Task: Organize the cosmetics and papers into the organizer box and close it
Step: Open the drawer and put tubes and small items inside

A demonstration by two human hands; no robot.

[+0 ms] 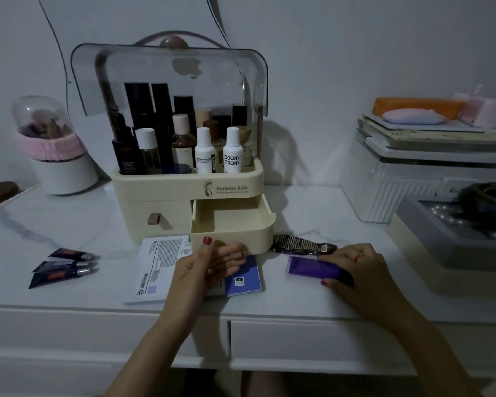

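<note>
Sitting near the back of the table (312, 202), the organizer box (161, 202) has its clear lid (166, 78) flipped up and bottles standing in its top part. Its right drawer (232, 224) is pulled out and looks empty, while the left drawer is pushed in. The left hand (209, 262) hovers just in front of that open drawer, fingers loosely spread and holding nothing, above a blue card (245, 277) and a white paper (158, 270) by the front edge. The right hand (358, 265) presses down on a purple packet (312, 267), thumb and fingers around its end. A dark packet (301, 244) lies just behind it. Three small tubes (66, 267) wait near the left edge. I think filling the drawer has just begun. Next the purple packet should be lifted and dropped into the open drawer.
</note>
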